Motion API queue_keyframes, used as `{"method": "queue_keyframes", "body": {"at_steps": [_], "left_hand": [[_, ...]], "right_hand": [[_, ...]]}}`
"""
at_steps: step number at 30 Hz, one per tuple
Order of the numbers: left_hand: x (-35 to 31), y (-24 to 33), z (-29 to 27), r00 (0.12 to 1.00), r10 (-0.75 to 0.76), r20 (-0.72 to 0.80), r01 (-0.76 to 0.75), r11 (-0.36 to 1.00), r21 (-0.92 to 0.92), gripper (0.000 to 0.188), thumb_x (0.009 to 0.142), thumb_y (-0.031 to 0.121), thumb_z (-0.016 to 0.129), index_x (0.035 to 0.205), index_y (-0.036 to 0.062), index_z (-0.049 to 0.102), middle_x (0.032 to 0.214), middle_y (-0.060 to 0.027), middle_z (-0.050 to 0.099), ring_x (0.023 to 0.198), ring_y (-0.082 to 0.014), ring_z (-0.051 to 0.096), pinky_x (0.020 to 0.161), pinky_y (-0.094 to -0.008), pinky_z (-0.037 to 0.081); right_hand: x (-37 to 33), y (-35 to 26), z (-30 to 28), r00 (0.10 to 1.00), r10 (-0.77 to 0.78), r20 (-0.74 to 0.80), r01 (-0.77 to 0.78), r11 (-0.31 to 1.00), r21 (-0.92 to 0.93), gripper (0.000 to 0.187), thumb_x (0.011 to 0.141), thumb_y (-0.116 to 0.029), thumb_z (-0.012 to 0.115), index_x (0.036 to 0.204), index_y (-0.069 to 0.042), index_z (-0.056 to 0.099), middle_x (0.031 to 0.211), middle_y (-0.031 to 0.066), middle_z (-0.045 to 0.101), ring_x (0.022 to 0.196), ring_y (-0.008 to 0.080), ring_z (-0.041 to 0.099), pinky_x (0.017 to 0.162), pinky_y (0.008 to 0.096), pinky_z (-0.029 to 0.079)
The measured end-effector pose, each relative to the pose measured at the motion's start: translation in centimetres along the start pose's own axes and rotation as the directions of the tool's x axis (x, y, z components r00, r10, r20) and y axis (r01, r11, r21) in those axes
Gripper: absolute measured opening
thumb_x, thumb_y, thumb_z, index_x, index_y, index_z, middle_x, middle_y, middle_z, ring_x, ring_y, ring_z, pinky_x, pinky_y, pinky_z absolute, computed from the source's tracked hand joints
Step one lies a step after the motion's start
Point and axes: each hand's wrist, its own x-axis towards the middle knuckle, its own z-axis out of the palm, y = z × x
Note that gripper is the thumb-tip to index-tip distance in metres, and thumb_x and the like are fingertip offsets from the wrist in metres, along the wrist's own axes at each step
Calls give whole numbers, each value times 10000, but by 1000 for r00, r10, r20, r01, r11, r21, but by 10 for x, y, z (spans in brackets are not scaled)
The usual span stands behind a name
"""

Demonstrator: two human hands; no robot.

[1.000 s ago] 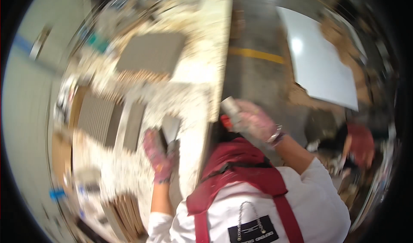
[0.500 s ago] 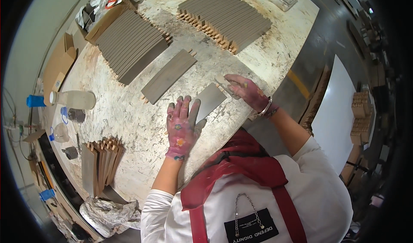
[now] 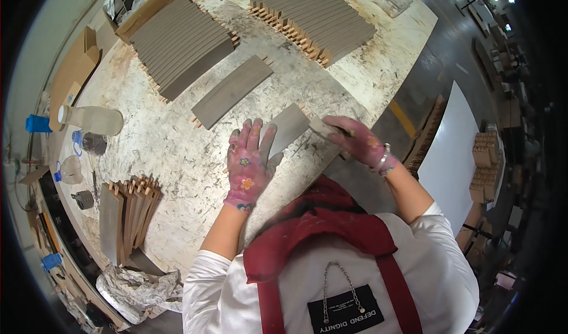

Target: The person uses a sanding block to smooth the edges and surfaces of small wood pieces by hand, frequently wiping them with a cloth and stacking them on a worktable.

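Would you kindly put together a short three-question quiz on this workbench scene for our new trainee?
1. True or false: the left hand is clenched into a fist.
2. Multiple choice: what does the right hand hold?
A) A plastic bottle
B) A small pale block
C) A pair of scissors
3. Short answer: what juts from both ends of the separate board that lies beyond the left hand, apart from the stacked rows?

Key:
1. False; it lies open over the grey board nearest the person.
2. B.
3. Wooden pegs.
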Motion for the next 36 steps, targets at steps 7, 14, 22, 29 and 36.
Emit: {"method": "queue_keyframes", "body": {"at_steps": [7, 14, 22, 29, 36], "left_hand": [[4, 11, 7, 1000, 2, 26, -3, 999, 45, 518, 751, 191, 659, 1243, 95, 528, 1306, -186, 450, 1210, -368, 420, 1006, -494, 314], [-20, 28, 47, 989, 88, -119, -85, 996, 25, 590, 700, 344, 688, 1191, 54, 535, 1231, -148, 499, 1201, -345, 428, 1028, -548, 288], [-36, 38, 66, 964, -259, 57, 238, 749, -619, 496, 847, 264, 573, 1292, 83, 448, 1290, -118, 474, 1223, -278, 415, 1042, -390, 303], [-28, 36, 42, 996, -83, 14, 84, 990, -111, 568, 831, 454, 550, 1240, 61, 519, 1315, -133, 474, 1255, -280, 395, 1064, -485, 274], [-33, 36, 34, 964, -260, 61, 229, 690, -687, 442, 765, 213, 655, 1163, 49, 557, 1151, -148, 575, 1106, -279, 525, 975, -324, 390]], "right_hand": [[-15, -8, -27, 980, 195, -50, -149, 871, 467, 567, 836, -346, 639, 1274, -10, 507, 1254, 89, 533, 1117, 194, 501, 956, 306, 390], [49, -77, 26, 917, -373, 141, 379, 925, -20, 437, 796, -160, 631, 1205, -40, 537, 1127, 141, 564, 1026, 300, 556, 887, 354, 440], [69, -108, 102, 649, -493, 579, 755, 510, -412, 418, 772, -159, 597, 1188, -162, 566, 1040, 112, 548, 891, 299, 585, 723, 398, 498], [119, -100, 108, 717, -505, 481, 695, 573, -435, 348, 789, -194, 609, 1131, -133, 584, 971, 132, 551, 857, 316, 573, 728, 409, 474], [97, -114, 117, 876, -343, 339, 456, 817, -353, 323, 786, -238, 612, 1084, -118, 587, 1026, 185, 571, 894, 370, 587, 799, 434, 481]]}}
